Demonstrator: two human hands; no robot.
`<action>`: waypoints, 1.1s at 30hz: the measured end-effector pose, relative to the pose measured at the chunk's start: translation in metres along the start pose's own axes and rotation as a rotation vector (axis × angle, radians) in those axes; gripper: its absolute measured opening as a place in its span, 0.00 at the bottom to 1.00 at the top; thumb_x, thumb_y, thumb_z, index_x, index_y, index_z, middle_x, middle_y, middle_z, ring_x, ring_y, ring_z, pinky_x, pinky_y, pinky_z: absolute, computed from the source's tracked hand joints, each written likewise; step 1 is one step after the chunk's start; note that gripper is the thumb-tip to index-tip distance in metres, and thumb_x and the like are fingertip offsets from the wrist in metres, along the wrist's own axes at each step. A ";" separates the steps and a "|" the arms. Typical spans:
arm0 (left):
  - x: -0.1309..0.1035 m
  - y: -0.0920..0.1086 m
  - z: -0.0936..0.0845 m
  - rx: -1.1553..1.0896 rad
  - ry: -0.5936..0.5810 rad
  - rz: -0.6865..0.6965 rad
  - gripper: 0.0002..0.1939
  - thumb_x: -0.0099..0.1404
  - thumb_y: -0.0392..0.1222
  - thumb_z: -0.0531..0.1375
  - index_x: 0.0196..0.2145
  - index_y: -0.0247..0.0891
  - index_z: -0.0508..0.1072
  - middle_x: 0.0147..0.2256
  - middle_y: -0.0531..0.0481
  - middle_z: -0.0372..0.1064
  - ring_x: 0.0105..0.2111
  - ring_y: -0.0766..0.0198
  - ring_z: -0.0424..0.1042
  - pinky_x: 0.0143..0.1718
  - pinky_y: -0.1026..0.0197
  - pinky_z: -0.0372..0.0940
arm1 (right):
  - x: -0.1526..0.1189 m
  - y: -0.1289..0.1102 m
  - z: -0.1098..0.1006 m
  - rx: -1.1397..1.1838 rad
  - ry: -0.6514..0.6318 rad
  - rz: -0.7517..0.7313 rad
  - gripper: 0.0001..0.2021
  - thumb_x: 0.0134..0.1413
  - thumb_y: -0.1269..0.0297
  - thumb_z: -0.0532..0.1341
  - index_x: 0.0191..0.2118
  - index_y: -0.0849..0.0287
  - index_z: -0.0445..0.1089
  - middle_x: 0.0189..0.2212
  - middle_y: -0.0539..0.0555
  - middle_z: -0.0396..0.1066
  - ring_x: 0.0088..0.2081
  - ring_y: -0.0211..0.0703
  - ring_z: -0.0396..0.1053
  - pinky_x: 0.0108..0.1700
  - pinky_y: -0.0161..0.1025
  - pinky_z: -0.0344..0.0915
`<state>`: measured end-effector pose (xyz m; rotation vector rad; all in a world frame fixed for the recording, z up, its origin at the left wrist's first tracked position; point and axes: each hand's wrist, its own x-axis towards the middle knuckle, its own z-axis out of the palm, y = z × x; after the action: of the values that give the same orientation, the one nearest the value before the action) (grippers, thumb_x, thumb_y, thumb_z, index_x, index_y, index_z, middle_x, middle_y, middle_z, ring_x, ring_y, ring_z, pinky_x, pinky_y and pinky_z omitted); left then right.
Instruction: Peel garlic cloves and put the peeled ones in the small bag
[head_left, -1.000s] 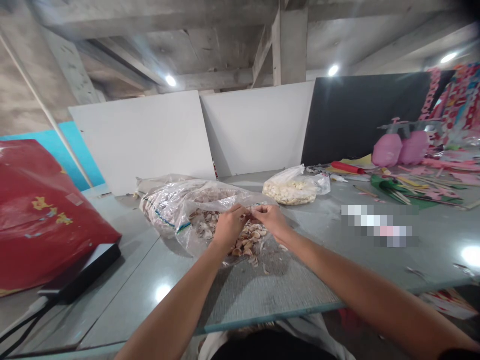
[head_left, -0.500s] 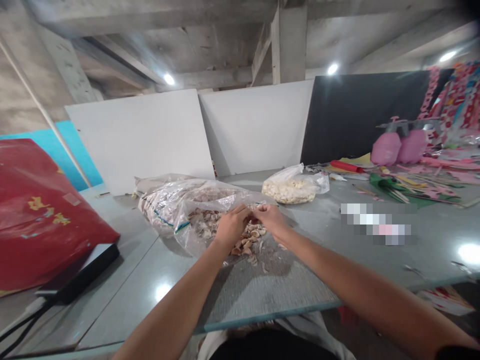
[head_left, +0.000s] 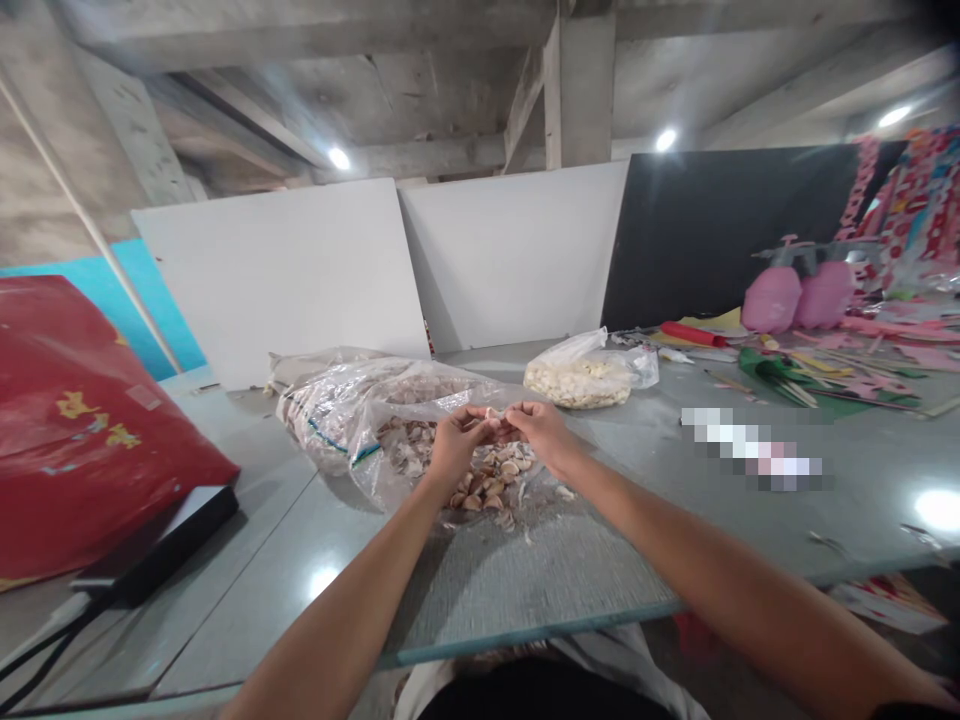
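Observation:
Between the fingertips of both hands is a small pale garlic clove (head_left: 493, 417). My left hand (head_left: 457, 440) pinches it from the left, and my right hand (head_left: 538, 430) grips it from the right. Just below them lie many unpeeled garlic cloves (head_left: 487, 490) with loose papery skins, at the mouth of a large clear plastic bag (head_left: 360, 390). The bag spreads to the left and behind my hands. Beyond my right hand sits a smaller clear bag of pale peeled cloves (head_left: 577, 380).
On the left of the grey table (head_left: 525, 590) stand a red bag (head_left: 97, 430) and a black box (head_left: 165, 545) with cables. At the right are pink spray bottles (head_left: 772, 298), a green sheet (head_left: 772, 370) and paper scraps. White boards (head_left: 517, 260) lean behind.
Both hands have turned and tipped up a little, so the pale clove between the fingertips now shows. More of the pile beneath is uncovered. The bags have stayed put.

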<state>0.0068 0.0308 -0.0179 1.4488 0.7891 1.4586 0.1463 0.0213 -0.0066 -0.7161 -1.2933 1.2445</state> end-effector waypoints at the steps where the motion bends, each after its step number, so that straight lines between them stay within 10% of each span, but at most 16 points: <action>1: -0.001 0.001 0.000 -0.006 0.003 -0.007 0.19 0.44 0.47 0.66 0.30 0.33 0.69 0.25 0.53 0.70 0.23 0.68 0.70 0.31 0.60 0.69 | 0.000 -0.001 0.000 -0.009 0.008 0.000 0.06 0.40 0.64 0.59 0.22 0.61 0.66 0.19 0.50 0.69 0.23 0.37 0.69 0.31 0.36 0.69; 18: -0.002 0.005 -0.002 0.008 0.043 -0.047 0.21 0.47 0.50 0.65 0.37 0.34 0.74 0.26 0.54 0.69 0.20 0.73 0.66 0.27 0.64 0.67 | -0.001 -0.009 -0.009 -0.609 0.115 -0.382 0.10 0.47 0.59 0.57 0.31 0.60 0.70 0.25 0.50 0.71 0.26 0.36 0.67 0.29 0.31 0.62; 33: -0.003 0.007 -0.005 0.294 0.049 0.108 0.18 0.48 0.48 0.64 0.35 0.35 0.77 0.21 0.51 0.71 0.21 0.67 0.68 0.25 0.65 0.66 | -0.001 -0.006 -0.011 -0.517 -0.043 -0.252 0.14 0.48 0.57 0.57 0.33 0.59 0.75 0.26 0.52 0.74 0.27 0.41 0.70 0.27 0.34 0.67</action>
<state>0.0009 0.0257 -0.0130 1.7028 1.0019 1.5108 0.1586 0.0217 -0.0037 -0.8567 -1.7082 0.7266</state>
